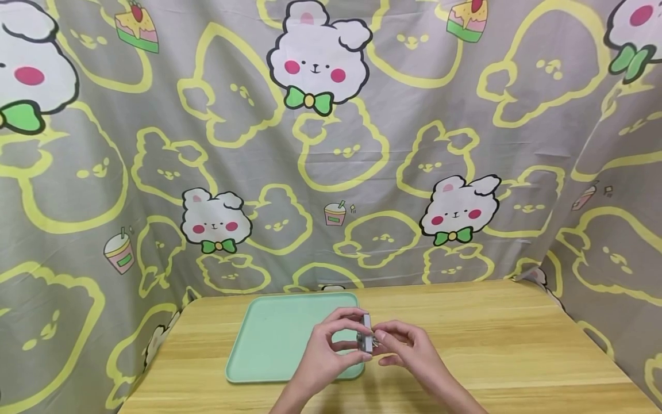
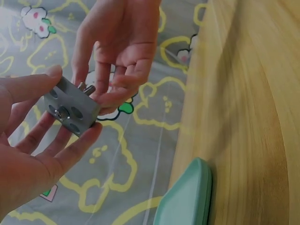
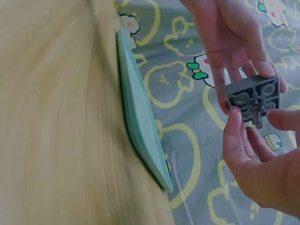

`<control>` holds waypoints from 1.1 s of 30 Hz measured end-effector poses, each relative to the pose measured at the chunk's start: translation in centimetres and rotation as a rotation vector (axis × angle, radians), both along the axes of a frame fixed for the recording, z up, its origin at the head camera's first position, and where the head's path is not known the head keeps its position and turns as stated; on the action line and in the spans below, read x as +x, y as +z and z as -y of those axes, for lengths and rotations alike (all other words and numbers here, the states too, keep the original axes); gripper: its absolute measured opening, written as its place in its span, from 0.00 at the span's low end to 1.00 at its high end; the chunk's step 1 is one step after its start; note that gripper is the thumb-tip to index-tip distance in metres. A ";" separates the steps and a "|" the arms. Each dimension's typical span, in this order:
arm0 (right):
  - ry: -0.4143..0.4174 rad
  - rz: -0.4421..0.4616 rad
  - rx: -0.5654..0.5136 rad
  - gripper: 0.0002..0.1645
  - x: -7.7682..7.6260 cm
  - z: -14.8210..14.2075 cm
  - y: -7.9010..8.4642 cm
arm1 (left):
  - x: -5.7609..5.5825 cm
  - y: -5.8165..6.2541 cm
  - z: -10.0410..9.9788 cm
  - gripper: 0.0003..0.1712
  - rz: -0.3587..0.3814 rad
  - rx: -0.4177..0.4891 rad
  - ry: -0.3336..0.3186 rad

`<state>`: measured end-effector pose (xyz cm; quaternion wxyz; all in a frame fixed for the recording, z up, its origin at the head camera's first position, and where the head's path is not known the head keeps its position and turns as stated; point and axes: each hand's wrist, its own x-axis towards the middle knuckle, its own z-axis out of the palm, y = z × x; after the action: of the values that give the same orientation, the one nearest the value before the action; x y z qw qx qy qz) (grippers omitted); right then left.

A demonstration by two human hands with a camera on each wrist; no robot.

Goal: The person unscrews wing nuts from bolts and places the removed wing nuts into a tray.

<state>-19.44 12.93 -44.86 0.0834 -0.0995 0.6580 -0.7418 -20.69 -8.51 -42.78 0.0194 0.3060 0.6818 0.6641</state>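
The left hand (image 1: pixel 331 349) grips a grey block (image 2: pixel 65 99) by its edges, thumb on one side and fingertips on the other, while the right hand (image 1: pixel 412 349) has its fingertips at a metal bolt (image 3: pixel 257 118) jutting from the block; whether they actually pinch it, I cannot tell. The block is held up above the table (image 1: pixel 496 333), near the right edge of the green tray (image 1: pixel 274 339). The step in hand looks like fitting or turning the bolt; the next move would call for a steady left hold and a small twist or push along the bolt's length. In the head view the block stands on edge, its long side running nearly up and down. Its holed face is toward the left palm, its ribbed face toward the right hand. The bolt's long axis runs roughly crosswise, threaded end pointing to the person's right.
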 end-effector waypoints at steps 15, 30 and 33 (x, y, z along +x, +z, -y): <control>0.067 0.082 -0.065 0.22 -0.3 -0.2 0.0 | -0.1 -0.4 0.0 0.17 0.008 -0.016 -0.007; -0.058 -0.270 0.104 0.15 0.5 0.6 0.3 | -0.2 -0.3 0.1 0.17 0.036 0.042 -0.020; -0.087 -0.318 0.143 0.13 0.7 0.7 0.3 | -0.2 -0.3 0.1 0.17 0.040 0.052 -0.029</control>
<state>-18.74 12.21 -44.51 -0.0469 -0.1811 0.7175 -0.6709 -20.93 -8.62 -43.10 0.0347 0.3029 0.6594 0.6872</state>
